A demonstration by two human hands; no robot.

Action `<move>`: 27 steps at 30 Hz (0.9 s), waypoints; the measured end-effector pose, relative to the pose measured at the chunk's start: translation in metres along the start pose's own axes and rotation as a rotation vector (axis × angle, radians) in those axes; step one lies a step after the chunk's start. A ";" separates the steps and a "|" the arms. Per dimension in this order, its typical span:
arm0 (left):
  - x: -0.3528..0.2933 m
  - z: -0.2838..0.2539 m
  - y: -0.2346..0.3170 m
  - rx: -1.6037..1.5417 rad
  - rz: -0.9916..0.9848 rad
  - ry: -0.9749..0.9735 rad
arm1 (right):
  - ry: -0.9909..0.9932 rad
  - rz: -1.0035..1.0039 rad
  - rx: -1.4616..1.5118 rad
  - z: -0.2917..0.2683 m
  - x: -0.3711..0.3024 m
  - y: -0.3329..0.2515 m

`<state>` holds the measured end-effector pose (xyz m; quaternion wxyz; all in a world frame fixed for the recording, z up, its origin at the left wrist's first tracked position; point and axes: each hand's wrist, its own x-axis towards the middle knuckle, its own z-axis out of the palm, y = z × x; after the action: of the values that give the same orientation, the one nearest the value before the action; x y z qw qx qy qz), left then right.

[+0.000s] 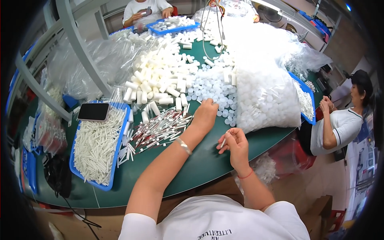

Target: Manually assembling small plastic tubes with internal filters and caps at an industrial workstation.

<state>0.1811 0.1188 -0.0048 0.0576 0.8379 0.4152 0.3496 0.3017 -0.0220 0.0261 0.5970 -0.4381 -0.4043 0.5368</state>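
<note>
Two hands up, left hand (205, 114) nearer the white caps (208, 86).
Caps at its 12 o'clock, fingers curled together; right hand (236, 145) pinches a thin white tube (224, 141), axis 1–7 o'clock.

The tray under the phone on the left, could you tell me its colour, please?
Blue: the tray shows it along its rim in the head view.

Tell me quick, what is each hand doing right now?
Left hand: curled, reaching down onto the loose white caps; whether it grips one cannot be told.
Right hand: closed on a thin white tube.
</note>
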 end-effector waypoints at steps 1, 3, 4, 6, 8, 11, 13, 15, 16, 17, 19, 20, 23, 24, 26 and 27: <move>0.004 0.005 0.000 0.021 -0.021 -0.033 | 0.020 0.005 -0.004 -0.001 0.000 0.000; 0.007 0.010 0.000 -0.022 -0.062 -0.055 | 0.045 0.006 -0.007 -0.004 0.000 -0.001; 0.008 0.011 0.000 -0.063 -0.108 -0.079 | 0.028 0.006 -0.037 -0.007 0.000 -0.001; 0.003 0.010 -0.005 -0.123 -0.121 -0.080 | 0.010 0.006 -0.064 -0.008 0.002 -0.001; 0.000 0.012 -0.009 -0.180 -0.138 -0.082 | -0.002 -0.004 -0.191 -0.006 0.008 0.002; -0.003 0.012 -0.013 -0.191 -0.065 0.131 | 0.029 -0.066 -0.277 -0.002 0.012 0.005; -0.002 0.011 -0.010 -0.087 -0.059 0.077 | 0.046 -0.075 -0.267 0.000 0.013 0.006; -0.002 0.007 -0.011 -0.095 -0.081 0.032 | 0.067 -0.085 -0.259 -0.001 0.012 0.005; -0.002 0.006 -0.010 -0.104 -0.104 -0.015 | 0.068 -0.086 -0.255 -0.003 0.011 0.005; -0.001 0.006 -0.008 -0.107 -0.100 -0.014 | 0.068 -0.087 -0.251 -0.005 0.010 0.006; -0.002 0.007 -0.006 -0.073 -0.077 -0.008 | 0.078 -0.089 -0.239 -0.007 0.008 0.008; -0.004 0.009 -0.003 -0.074 -0.074 -0.008 | 0.087 -0.087 -0.226 -0.009 0.008 0.008; -0.003 0.011 0.009 -0.081 -0.023 -0.011 | 0.099 -0.089 -0.211 -0.014 0.009 0.010; -0.002 0.013 0.006 -0.078 -0.024 -0.009 | 0.096 -0.090 -0.210 -0.013 0.009 0.010; -0.001 0.014 0.000 -0.111 -0.064 -0.017 | 0.089 -0.097 -0.197 -0.011 0.008 0.009; 0.000 0.013 0.000 -0.112 -0.060 -0.019 | 0.093 -0.100 -0.196 -0.012 0.009 0.008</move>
<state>0.1894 0.1214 -0.0146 0.1186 0.8238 0.4192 0.3626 0.3119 -0.0140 0.0147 0.5953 -0.4980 -0.4480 0.4436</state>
